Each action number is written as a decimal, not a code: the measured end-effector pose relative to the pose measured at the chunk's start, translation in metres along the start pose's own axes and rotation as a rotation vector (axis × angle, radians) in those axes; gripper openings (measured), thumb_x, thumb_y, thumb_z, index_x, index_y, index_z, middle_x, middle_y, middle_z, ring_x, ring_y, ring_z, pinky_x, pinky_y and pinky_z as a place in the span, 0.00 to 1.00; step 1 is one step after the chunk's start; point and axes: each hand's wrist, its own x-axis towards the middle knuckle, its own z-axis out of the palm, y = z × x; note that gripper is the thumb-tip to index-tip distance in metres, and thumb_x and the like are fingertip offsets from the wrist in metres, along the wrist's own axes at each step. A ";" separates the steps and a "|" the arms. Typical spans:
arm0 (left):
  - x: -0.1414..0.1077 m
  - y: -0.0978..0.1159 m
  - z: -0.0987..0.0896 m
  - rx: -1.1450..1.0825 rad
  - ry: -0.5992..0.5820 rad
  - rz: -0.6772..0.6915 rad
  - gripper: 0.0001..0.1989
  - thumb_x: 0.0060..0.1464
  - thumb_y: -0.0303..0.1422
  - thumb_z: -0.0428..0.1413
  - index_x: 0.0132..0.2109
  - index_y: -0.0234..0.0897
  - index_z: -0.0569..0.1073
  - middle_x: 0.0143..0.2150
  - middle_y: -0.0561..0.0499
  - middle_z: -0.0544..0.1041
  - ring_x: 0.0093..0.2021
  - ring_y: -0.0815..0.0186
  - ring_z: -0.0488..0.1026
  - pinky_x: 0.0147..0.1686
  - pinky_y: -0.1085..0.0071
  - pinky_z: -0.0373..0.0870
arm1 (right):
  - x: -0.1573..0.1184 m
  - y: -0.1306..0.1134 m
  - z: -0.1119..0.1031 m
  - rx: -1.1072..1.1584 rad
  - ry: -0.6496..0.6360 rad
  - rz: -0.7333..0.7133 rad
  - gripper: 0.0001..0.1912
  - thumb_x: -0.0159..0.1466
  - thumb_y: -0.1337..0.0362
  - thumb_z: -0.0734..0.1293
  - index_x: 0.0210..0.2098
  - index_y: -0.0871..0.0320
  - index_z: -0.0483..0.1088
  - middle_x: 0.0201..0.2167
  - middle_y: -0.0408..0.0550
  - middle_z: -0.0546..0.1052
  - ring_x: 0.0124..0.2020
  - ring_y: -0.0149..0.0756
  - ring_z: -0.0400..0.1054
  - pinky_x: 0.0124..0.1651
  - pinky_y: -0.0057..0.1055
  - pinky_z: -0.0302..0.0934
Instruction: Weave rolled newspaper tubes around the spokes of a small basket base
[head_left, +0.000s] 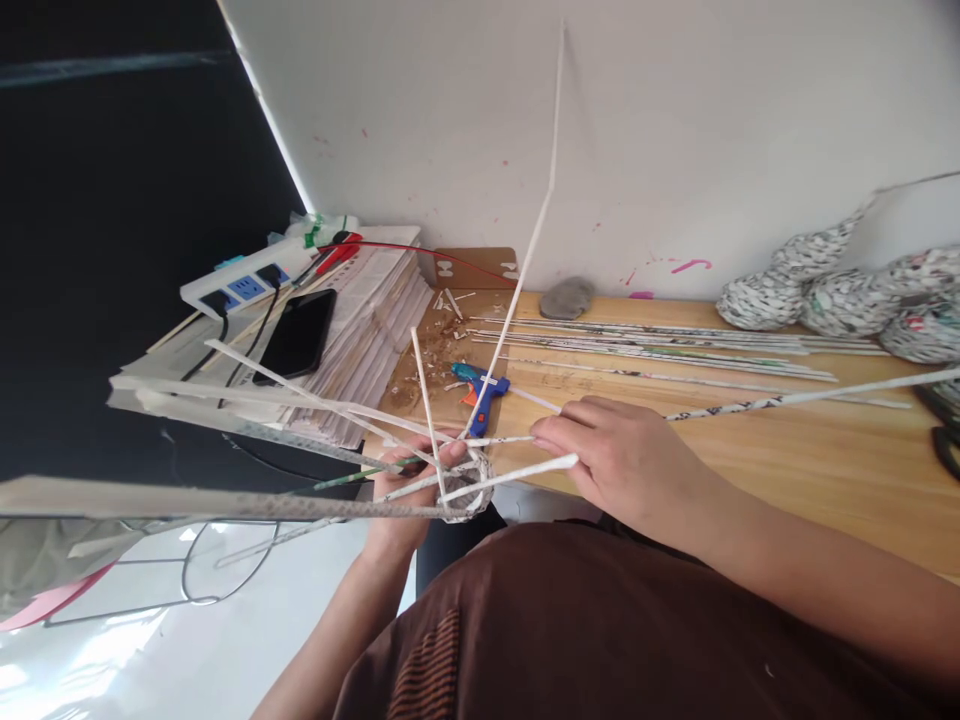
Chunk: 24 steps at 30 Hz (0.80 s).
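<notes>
The left hand (pixel 401 500) is gripping the woven ring (pixel 484 492) by its far left side, the thumb pressing near the rim. The right hand (pixel 626 455) is pinching a printed strand (pixel 504 441) just to the right of the ring, and the strand's long tail is running out past the knuckles toward the right. The ring is sitting just off the near edge of the table (pixel 757 475), above the lap, with loose spokes (pixel 534 235) fanning up and to the left.

To work this strand well, the right hand should probably be pulling evenly and low, close to the rim, since a sharp tug could crease the paper or draw the ring out of round. The left thumb would do best pinning the crossing where the strand is meeting the rim, leaving each spoke free to stand. The long tail and spokes look likely to snag, so they want guiding clear.

Beyond the ring, the glue gun (pixel 491 400) is lying close among the spokes, so its nozzle deserves care. Farther back, spare strands (pixel 645 345) are lying in a row, woven gourds (pixel 757 300) are resting at the right, and a phone (pixel 296 335) is lying on the paper stack (pixel 382 325).
</notes>
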 end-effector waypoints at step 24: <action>-0.007 -0.001 0.009 0.168 -0.071 0.049 0.10 0.47 0.36 0.68 0.34 0.35 0.82 0.28 0.49 0.82 0.28 0.65 0.76 0.30 0.70 0.72 | -0.003 -0.009 0.006 0.125 -0.086 0.121 0.13 0.72 0.64 0.60 0.37 0.57 0.74 0.30 0.46 0.78 0.32 0.36 0.73 0.32 0.31 0.57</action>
